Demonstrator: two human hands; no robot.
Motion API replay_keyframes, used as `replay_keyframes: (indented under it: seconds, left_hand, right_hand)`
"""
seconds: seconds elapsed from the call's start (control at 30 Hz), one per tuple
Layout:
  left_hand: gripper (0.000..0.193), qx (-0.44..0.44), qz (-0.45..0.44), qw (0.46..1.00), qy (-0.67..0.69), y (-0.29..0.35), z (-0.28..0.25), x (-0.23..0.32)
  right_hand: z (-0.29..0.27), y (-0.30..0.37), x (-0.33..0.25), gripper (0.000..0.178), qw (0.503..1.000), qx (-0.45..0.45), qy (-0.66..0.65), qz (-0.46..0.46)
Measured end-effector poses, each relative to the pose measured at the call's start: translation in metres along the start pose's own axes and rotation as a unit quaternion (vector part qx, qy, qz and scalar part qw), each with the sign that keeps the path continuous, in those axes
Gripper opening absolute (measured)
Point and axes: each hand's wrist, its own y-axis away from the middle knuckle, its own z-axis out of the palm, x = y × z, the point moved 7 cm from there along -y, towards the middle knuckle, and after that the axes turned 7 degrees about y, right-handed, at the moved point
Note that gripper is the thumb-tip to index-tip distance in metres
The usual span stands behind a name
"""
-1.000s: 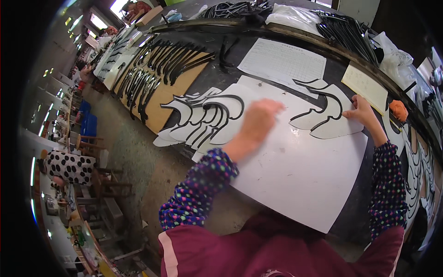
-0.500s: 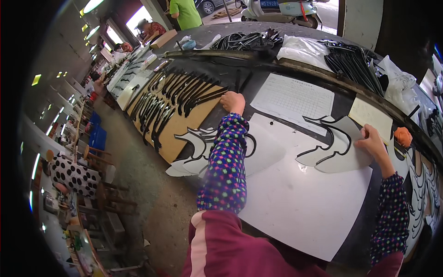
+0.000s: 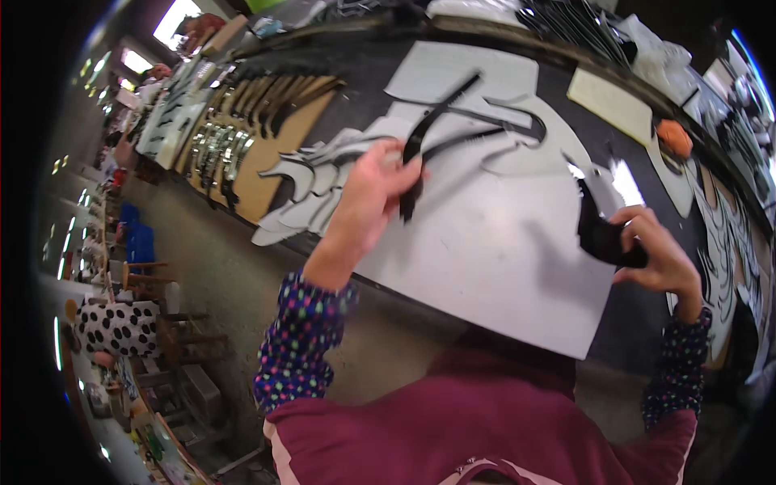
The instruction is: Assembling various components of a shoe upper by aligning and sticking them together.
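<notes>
My left hand (image 3: 373,190) pinches a long black curved strip (image 3: 414,149) above the large white sheet (image 3: 485,259). In my right hand (image 3: 659,250) is a dark, curved flat piece (image 3: 602,230), blurred and tilted above the sheet's right edge; its exact kind cannot be made out. Between the hands, a pale template (image 3: 558,133) with a black-edged curved cutout lies at the sheet's far side. Several pale, black-edged curved templates (image 3: 311,182) are piled left of my left hand. Beyond them, a brown board (image 3: 263,153) carries rows of glossy black curved strips.
A printed form (image 3: 461,65) lies behind the white sheet. Toward the right are a yellowish pad (image 3: 610,101), an orange lump (image 3: 673,137) and more cut-out templates (image 3: 723,267). Bundles of black strips (image 3: 574,32) and plastic bags (image 3: 659,61) lie beyond a raised bar. A stool (image 3: 190,331) stands left.
My left hand has come from the board to over the white sheet, bringing a black strip. My right hand has raised a dark piece. The view has tipped downward.
</notes>
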Motion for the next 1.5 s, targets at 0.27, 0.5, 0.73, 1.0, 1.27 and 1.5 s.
replay_keyframes:
  seconds: [0.27,0.5,0.73,1.0,1.27,1.5]
  left_hand:
    - [0.023,0.065,-0.121,0.982,-0.129,0.112,-0.016,-0.099]
    - [0.039,0.078,0.277,0.668,-0.686,0.112,0.044,-0.06]
    - [0.034,-0.178,0.422,0.64,-0.617,0.101,0.105,-0.107]
    - [0.027,-0.224,0.495,0.577,-0.609,0.107,0.102,-0.111]
    - [0.025,-0.216,0.491,0.592,-0.602,0.114,0.093,-0.116]
    - [0.023,-0.222,0.489,0.598,-0.595,0.114,0.093,-0.114]
  right_hand:
    - [0.076,0.048,-0.015,0.043,0.993,0.073,0.039,0.088]
    - [0.09,0.032,-0.037,0.035,0.989,0.075,0.122,0.031]
    - [0.087,0.023,-0.039,0.031,0.993,0.061,-0.043,0.087]
    - [0.108,0.016,-0.034,0.025,0.962,0.096,-0.182,0.177]
    - [0.093,0.008,-0.043,0.01,0.979,0.122,-0.107,0.12]
    - [0.107,0.007,-0.043,0.011,0.993,0.067,-0.036,0.093]
